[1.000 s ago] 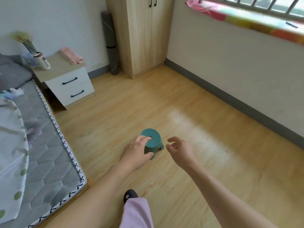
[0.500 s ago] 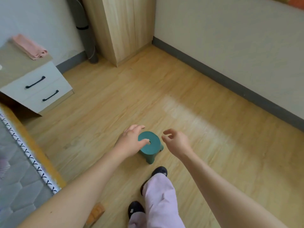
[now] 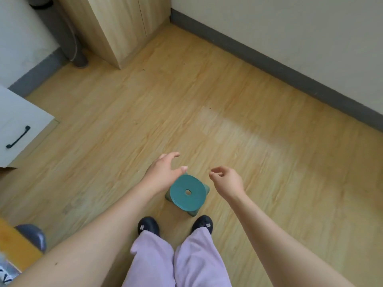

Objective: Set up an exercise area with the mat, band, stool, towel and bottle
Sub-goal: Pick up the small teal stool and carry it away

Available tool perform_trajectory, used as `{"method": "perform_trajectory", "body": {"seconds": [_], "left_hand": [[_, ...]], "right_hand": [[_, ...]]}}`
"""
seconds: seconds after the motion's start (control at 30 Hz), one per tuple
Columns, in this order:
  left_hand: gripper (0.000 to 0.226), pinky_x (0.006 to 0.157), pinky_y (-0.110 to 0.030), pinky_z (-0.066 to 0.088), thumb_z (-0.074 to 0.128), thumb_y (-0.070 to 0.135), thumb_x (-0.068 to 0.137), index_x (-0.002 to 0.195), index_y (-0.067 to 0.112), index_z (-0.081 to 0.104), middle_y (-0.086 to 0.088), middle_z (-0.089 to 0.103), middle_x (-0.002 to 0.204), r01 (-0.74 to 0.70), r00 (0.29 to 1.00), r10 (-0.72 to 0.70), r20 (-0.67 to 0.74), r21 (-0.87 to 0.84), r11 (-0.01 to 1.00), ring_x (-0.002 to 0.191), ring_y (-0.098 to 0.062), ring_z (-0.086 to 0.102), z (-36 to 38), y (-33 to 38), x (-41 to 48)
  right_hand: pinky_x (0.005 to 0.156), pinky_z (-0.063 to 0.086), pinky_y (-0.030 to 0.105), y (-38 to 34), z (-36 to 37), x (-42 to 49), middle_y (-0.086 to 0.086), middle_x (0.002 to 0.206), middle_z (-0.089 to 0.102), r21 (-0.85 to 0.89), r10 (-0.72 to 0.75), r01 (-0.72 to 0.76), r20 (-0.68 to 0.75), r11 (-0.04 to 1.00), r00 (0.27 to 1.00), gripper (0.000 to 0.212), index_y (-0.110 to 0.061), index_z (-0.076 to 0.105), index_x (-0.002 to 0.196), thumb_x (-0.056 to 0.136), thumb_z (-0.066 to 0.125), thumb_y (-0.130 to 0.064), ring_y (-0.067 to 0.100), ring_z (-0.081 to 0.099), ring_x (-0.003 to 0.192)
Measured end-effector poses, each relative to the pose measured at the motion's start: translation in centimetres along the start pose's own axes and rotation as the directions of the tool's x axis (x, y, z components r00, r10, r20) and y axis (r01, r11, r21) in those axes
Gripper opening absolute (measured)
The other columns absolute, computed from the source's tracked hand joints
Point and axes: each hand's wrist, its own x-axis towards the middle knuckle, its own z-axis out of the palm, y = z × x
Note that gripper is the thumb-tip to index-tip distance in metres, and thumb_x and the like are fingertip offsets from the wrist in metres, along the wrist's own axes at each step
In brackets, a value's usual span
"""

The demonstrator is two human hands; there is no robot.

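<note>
A small teal stool (image 3: 188, 193) with a round seat and a centre hole stands upright on the wooden floor, just in front of my feet. My left hand (image 3: 163, 172) hovers over its far left edge with fingers spread and relaxed, holding nothing. My right hand (image 3: 227, 181) hangs to the right of the stool, fingers loosely curled and empty. A rolled dark grey mat (image 3: 68, 38) stands upright against the wall beside the wardrobe at the top left. Towel, band and bottle are out of view.
A wooden wardrobe (image 3: 124, 27) stands at the back. A white nightstand (image 3: 18, 125) with a black drawer handle is at the left. The bed corner (image 3: 18, 249) shows at the bottom left. A grey skirting board (image 3: 290, 73) runs along the right wall.
My view has tilted down and moved closer, so the stool now lies under my hands near my feet. My left hand has lifted off the stool's seat.
</note>
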Motion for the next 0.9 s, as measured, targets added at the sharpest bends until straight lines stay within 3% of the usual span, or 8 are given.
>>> {"method": "perform_trajectory", "body": {"seconds": [0.13,0.27,0.5,0.63,0.77,0.83,0.9], "left_hand": [[0.059,0.105,-0.041,0.036,0.054,0.051,0.088,0.141,0.031,0.036,0.003,0.035,0.147,0.001,0.997,-0.001,0.079,-0.006,1.0,0.132,-0.019,0.037,1.7,-2.8,6.2],[0.061,0.104,-0.04,0.036,0.054,0.052,0.088,0.141,0.032,0.035,0.001,0.035,0.148,0.033,0.986,-0.039,0.163,0.041,0.999,0.131,-0.02,0.039,6.0,-8.0,13.9],[0.064,0.1,-0.035,0.035,0.058,0.051,0.086,0.141,0.027,0.037,-0.003,0.04,0.146,0.144,0.969,-0.131,0.211,-0.047,0.988,0.132,-0.02,0.039,15.6,-17.2,22.6],[0.074,0.099,-0.035,0.035,0.064,0.052,0.081,0.143,0.024,0.034,-0.006,0.037,0.148,0.235,0.951,-0.21,0.228,-0.091,0.968,0.133,-0.023,0.038,20.6,-21.9,25.9],[0.088,0.097,-0.036,0.037,0.068,0.059,0.074,0.145,0.024,0.029,-0.005,0.034,0.15,0.343,0.916,-0.303,0.264,-0.118,0.932,0.132,-0.023,0.039,24.6,-25.5,28.6],[0.091,0.09,-0.031,0.039,0.07,0.06,0.071,0.145,0.024,0.029,-0.004,0.037,0.147,0.391,0.896,-0.337,0.291,-0.153,0.908,0.125,-0.021,0.045,26.2,-26.7,29.8],[0.094,0.079,-0.026,0.041,0.072,0.061,0.068,0.144,0.025,0.03,0.0,0.043,0.14,0.418,0.881,-0.346,0.322,-0.189,0.888,0.107,-0.015,0.051,27.2,-27.5,30.7]], "right_hand": [[0.052,0.037,0.016,1.8,3.2,4.9,-0.005,0.092,0.063,0.05,0.107,-0.105,-0.037,0.993,0.994,0.025,-0.02,0.065,0.114,0.094,0.052,-0.029,-0.001,0.052,0.068],[0.055,0.039,0.019,5.9,8.8,11.6,-0.004,0.097,0.064,0.108,0.219,-0.21,-0.077,0.972,0.973,0.027,-0.021,0.065,0.116,0.094,0.05,-0.03,0.01,0.056,0.077],[0.082,0.048,0.031,15.1,17.3,19.9,0.002,0.113,0.066,0.199,0.363,-0.341,-0.088,0.919,0.928,0.031,-0.021,0.059,0.121,0.092,0.053,-0.03,0.02,0.062,0.097],[0.076,0.039,0.028,20.5,20.6,23.5,0.004,0.113,0.06,0.245,0.458,-0.425,-0.096,0.872,0.884,0.047,-0.02,0.048,0.134,0.091,0.058,-0.035,0.019,0.056,0.09],[0.09,0.04,0.032,26.0,23.2,25.7,0.008,0.139,0.051,0.3,0.493,-0.464,-0.028,0.834,0.869,0.074,-0.02,0.035,0.145,0.083,0.068,-0.044,0.025,0.053,0.122],[0.094,0.04,0.033,28.0,24.3,26.6,0.01,0.142,0.047,0.323,0.5,-0.482,0.03,0.814,0.865,0.085,-0.021,0.03,0.147,0.079,0.073,-0.048,0.025,0.05,0.125],[0.089,0.041,0.03,29.5,25.2,27.4,0.008,0.14,0.049,0.362,0.505,-0.5,0.09,0.786,0.859,0.092,-0.023,0.028,0.148,0.074,0.075,-0.05,0.02,0.053,0.116]]}}
